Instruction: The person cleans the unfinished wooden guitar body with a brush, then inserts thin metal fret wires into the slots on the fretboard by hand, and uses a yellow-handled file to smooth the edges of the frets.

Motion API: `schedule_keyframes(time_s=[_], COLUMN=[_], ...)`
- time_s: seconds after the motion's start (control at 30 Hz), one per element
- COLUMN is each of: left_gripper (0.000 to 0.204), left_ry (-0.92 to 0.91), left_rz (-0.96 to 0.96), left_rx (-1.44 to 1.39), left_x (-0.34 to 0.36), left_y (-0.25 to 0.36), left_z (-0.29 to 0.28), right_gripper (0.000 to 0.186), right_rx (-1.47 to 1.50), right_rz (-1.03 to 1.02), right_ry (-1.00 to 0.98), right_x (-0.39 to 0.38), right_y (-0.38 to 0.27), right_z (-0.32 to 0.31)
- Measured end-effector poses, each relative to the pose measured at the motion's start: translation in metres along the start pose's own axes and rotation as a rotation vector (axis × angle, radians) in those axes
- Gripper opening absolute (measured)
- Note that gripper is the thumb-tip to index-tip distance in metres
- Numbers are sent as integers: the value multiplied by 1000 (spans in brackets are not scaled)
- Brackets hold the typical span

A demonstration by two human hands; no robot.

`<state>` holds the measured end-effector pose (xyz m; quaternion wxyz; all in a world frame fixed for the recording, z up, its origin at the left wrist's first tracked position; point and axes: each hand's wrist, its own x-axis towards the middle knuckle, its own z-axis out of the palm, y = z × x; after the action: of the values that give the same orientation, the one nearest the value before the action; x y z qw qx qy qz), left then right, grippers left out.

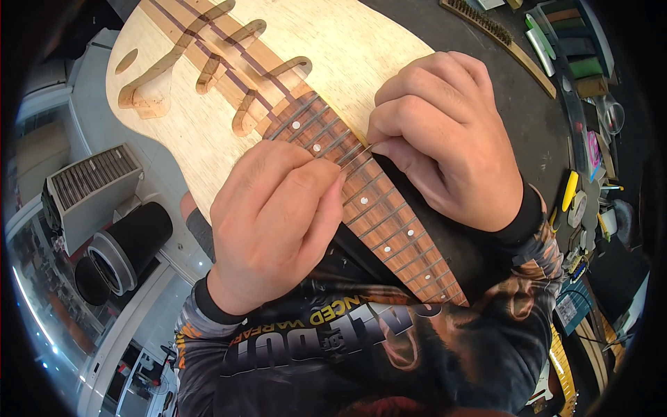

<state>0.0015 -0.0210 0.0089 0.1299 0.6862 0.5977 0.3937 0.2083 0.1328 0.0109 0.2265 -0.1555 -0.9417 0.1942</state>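
Note:
An unfinished guitar body (pixel 347 42) of pale wood lies slantwise before me, with curved pockets cut through its darker centre stripes. Its brown fretboard (pixel 379 217), with metal frets and round white dot inlays, runs down toward my chest at the right. My left hand (pixel 274 215) is closed in a pinch over the fretboard's left edge. At the opposite edge, my right hand (pixel 448 142) pinches too, thumb against forefinger. Between the two pinches a thin wire-like strip (pixel 357 159) crosses the fretboard, roughly in line with the frets. Its ends are hidden in my fingers.
The guitar lies on a dark workbench (pixel 521 97). A wooden-handled wire brush (pixel 511 48) is at the far right. Pens, a yellow-handled tool (pixel 570 191) and several small items crowd the right edge. On the left stand a black cylindrical bin (pixel 135 240) and a ribbed box (pixel 94 177).

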Motion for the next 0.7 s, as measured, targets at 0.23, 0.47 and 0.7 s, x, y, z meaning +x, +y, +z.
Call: schedule_keyframes(time_s=[0.23,0.47,0.7], left_gripper=[25,27,29], left_ry=[-20,1,19], left_rz=[50,45,76], left_rx=[27,-3,35], left_x=[-2,2,1], left_y=[0,-4,-3], left_z=[-1,2,5], right_gripper=[30,31,33], right_rx=[57,-30,70], right_rz=[-18,12,4], right_ry=[-31,-7,-25], right_x=[-3,-4,-2], right_y=[3,-1,5], right_z=[-5,-2,-5])
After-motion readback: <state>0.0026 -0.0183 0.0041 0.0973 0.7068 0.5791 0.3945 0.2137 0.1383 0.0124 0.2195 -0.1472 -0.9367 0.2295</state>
